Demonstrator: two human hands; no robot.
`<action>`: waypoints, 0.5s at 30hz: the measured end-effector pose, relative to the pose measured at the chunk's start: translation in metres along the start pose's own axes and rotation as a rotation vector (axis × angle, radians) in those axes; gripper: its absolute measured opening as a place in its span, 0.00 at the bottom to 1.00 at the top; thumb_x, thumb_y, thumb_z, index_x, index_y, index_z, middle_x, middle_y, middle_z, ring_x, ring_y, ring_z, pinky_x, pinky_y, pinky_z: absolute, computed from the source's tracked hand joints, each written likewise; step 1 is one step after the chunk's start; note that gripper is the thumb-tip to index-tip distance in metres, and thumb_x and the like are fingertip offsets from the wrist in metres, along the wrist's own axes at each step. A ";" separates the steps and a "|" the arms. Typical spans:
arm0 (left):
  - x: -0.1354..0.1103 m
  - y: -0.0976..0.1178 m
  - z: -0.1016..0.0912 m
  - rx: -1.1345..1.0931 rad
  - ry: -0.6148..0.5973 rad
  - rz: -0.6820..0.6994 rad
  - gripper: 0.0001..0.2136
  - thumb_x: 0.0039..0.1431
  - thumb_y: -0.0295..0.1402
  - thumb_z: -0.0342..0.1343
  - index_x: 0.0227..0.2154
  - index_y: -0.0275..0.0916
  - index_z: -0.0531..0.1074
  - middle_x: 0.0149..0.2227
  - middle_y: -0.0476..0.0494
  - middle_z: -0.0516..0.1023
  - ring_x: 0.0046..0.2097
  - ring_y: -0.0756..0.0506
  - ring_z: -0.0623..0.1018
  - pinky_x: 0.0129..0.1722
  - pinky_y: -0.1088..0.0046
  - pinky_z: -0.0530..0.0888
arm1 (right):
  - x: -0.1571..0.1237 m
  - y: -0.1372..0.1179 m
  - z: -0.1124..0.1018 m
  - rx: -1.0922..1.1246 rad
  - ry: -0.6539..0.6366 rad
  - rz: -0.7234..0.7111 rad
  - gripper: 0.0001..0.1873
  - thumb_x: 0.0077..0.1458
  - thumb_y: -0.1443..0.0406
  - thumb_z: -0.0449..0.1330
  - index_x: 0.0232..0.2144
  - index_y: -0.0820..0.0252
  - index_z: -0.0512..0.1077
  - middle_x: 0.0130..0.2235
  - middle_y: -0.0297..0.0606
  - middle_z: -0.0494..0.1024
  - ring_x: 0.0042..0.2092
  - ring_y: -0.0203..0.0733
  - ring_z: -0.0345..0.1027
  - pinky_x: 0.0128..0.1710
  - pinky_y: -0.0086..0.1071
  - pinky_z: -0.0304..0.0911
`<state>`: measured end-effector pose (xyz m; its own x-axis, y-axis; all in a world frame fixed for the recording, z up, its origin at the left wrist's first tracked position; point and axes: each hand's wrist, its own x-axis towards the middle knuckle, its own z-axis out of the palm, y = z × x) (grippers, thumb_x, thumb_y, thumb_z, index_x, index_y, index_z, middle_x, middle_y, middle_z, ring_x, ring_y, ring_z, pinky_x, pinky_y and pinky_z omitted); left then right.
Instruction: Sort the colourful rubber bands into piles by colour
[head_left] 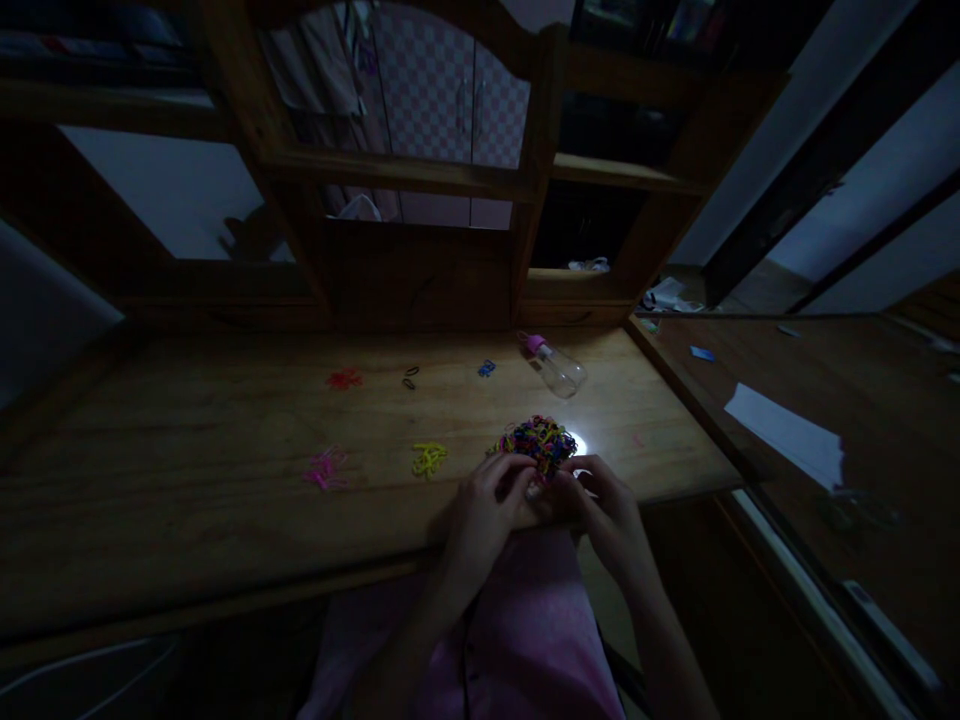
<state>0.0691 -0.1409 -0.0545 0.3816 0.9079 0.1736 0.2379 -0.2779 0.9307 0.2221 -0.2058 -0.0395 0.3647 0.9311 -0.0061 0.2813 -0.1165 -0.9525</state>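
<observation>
A heaped pile of small multicoloured rubber bands (541, 440) lies near the front edge of the wooden desk (225, 500). My left hand (491, 505) is at the pile's near left side, thumb and forefinger closed in a pinch on rubber bands. From the right, my right hand (604, 505) meets the same near edge, its fingertips also pinched on bands. The dim light hides which bands each hand grips. Left of the pile are small sorted groups: yellow bands (429, 459), pink bands (327, 468), red bands (345, 378), a couple of black bands (409, 383) and blue bands (487, 368).
A clear bottle (561, 372) with a pink cap lies on its side behind the pile. Wooden shelving (420, 175) with a mirror rises along the desk's back. To the right, another brown surface (750, 365) holds a white paper sheet (787, 432).
</observation>
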 end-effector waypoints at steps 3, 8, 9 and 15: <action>0.001 -0.004 -0.004 0.061 0.017 0.034 0.06 0.62 0.33 0.52 0.37 0.46 0.74 0.39 0.47 0.78 0.42 0.45 0.77 0.42 0.68 0.73 | 0.001 0.003 -0.003 0.134 0.009 0.096 0.16 0.54 0.53 0.60 0.37 0.58 0.70 0.33 0.37 0.76 0.35 0.41 0.72 0.30 0.29 0.66; 0.001 -0.007 -0.005 0.181 0.095 0.108 0.07 0.62 0.31 0.52 0.40 0.46 0.74 0.40 0.47 0.76 0.45 0.45 0.75 0.47 0.67 0.71 | 0.003 -0.001 -0.005 0.501 -0.024 0.260 0.17 0.50 0.54 0.65 0.39 0.57 0.72 0.40 0.39 0.77 0.37 0.40 0.72 0.32 0.29 0.66; 0.001 -0.006 -0.005 0.189 0.130 0.111 0.07 0.63 0.31 0.51 0.40 0.46 0.74 0.41 0.47 0.75 0.45 0.45 0.75 0.47 0.67 0.71 | 0.003 -0.002 -0.004 0.558 -0.024 0.265 0.16 0.50 0.55 0.65 0.39 0.56 0.73 0.41 0.39 0.76 0.36 0.39 0.71 0.31 0.28 0.66; 0.000 -0.005 -0.012 0.134 0.258 0.104 0.08 0.64 0.32 0.49 0.38 0.45 0.73 0.41 0.45 0.74 0.46 0.45 0.74 0.47 0.68 0.71 | 0.002 -0.010 -0.001 0.829 -0.127 0.230 0.08 0.56 0.59 0.60 0.37 0.55 0.73 0.39 0.36 0.72 0.25 0.30 0.53 0.22 0.23 0.56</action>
<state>0.0572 -0.1358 -0.0552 0.1748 0.9173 0.3579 0.3316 -0.3971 0.8558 0.2213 -0.2031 -0.0294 0.2176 0.9526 -0.2127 -0.5423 -0.0632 -0.8378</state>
